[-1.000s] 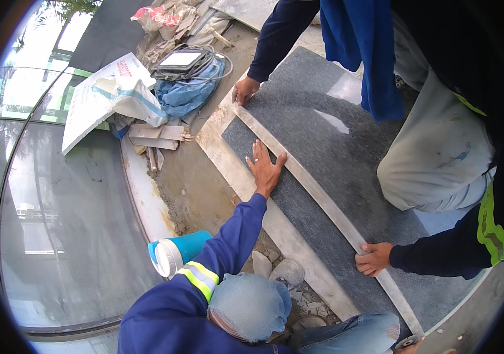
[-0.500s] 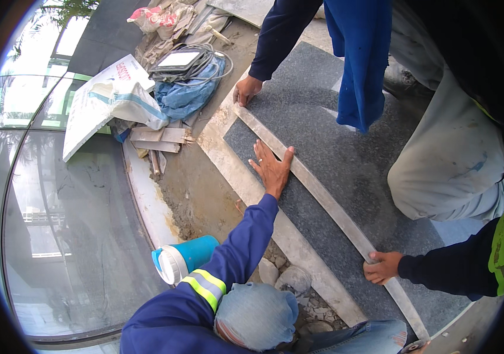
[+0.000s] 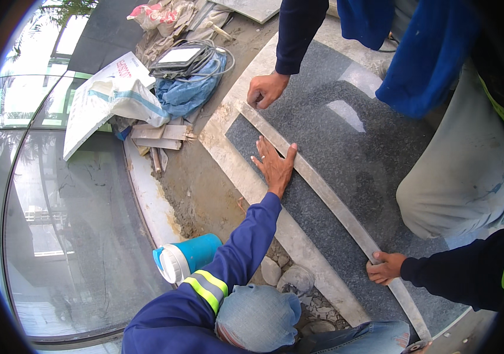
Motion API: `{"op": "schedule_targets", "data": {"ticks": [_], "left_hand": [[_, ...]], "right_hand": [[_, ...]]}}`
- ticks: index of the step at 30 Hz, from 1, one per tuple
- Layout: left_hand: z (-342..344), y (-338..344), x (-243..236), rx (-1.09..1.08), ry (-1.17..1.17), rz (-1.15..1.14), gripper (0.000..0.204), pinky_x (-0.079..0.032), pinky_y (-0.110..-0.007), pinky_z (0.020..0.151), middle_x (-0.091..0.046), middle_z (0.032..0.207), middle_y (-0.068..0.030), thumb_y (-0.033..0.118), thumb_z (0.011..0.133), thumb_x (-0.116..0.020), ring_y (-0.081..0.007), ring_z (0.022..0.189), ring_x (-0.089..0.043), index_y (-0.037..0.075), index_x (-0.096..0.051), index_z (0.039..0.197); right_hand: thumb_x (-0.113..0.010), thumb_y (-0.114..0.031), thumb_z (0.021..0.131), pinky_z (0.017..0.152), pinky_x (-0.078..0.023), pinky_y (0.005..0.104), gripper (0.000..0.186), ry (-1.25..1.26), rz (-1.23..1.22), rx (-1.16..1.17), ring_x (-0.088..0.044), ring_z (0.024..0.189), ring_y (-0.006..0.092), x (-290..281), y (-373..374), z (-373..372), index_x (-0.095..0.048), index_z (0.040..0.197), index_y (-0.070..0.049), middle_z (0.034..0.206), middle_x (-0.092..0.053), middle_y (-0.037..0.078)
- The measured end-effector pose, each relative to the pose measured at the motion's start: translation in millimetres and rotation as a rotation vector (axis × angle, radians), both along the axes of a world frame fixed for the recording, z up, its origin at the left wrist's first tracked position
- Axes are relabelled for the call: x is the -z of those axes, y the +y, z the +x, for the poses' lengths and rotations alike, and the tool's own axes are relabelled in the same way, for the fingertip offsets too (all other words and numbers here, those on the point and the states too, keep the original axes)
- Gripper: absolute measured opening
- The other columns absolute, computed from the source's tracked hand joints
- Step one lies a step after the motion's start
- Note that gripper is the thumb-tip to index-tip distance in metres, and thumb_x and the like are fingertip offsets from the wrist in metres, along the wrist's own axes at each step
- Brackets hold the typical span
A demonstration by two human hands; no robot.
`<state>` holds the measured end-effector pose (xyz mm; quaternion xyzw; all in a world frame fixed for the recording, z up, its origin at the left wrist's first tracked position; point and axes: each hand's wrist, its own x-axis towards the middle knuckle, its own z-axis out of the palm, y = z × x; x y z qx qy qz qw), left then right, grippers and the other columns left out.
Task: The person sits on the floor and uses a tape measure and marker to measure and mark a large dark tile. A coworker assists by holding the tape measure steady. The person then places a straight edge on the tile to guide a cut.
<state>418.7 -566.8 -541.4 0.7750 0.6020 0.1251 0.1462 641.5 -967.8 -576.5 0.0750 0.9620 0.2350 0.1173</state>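
My left hand lies flat with fingers spread on a dark grey speckled stone slab. Its thumb rests against a long, flat, pale straightedge bar that crosses the slab diagonally. At the bar's near end, by my knee, a sliver of what looks like my right hand shows; its fingers are mostly hidden. A co-worker's hand grips the bar's lower part. The co-worker's other hand is curled beside the far end; what it holds, if anything, I cannot make out.
A blue jug with a white lid lies beside my left forearm, near rubble. Farther left are a white board, a blue bag with coiled cable and wood scraps, along a glass wall. The co-worker kneels at right.
The co-worker's upper hand has left the bar's far end and moved right, now curled over the slab. The co-worker's body has shifted right. My left hand stays in place on the slab.
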Motion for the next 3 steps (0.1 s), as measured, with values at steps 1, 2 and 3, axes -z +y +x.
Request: {"op": "schedule_targets", "data": {"ticks": [1,2,3], "left_hand": [[0.0,-0.8,-0.8,0.001,-0.003,-0.004,0.111,0.004,-0.063,0.123,-0.018,0.167,-0.0255,0.074,0.091,-0.051,-0.0384,0.158,-0.008,-0.006,-0.016,0.160],[0.3,-0.6,-1.3,0.003,-0.005,-0.006,0.110,0.004,-0.063,0.123,-0.018,0.167,-0.0253,0.074,0.091,-0.051,-0.0386,0.158,-0.008,-0.005,-0.016,0.160],[0.2,-1.0,-1.9,0.010,-0.014,0.001,0.110,0.004,-0.063,0.123,-0.018,0.167,-0.0245,0.074,0.091,-0.051,-0.0395,0.158,-0.008,-0.003,-0.016,0.161]], "right_hand": [[-0.058,-0.040,0.094,0.105,-0.028,0.0533,0.031,-0.010,0.028,-0.008,-0.040,0.123,0.0195,-0.1,-0.7,-0.5,-0.043,0.111,-0.020,0.111,-0.039,0.002],[-0.058,-0.040,0.094,0.105,-0.028,0.0541,0.031,-0.029,0.075,-0.026,-0.040,0.123,0.0195,-0.5,-0.9,-0.9,-0.043,0.111,-0.020,0.111,-0.039,0.003],[-0.058,-0.040,0.094,0.105,-0.028,0.0541,0.031,-0.029,0.076,-0.026,-0.040,0.123,0.0195,-0.5,-0.5,-1.1,-0.043,0.111,-0.020,0.111,-0.039,0.003]]}}
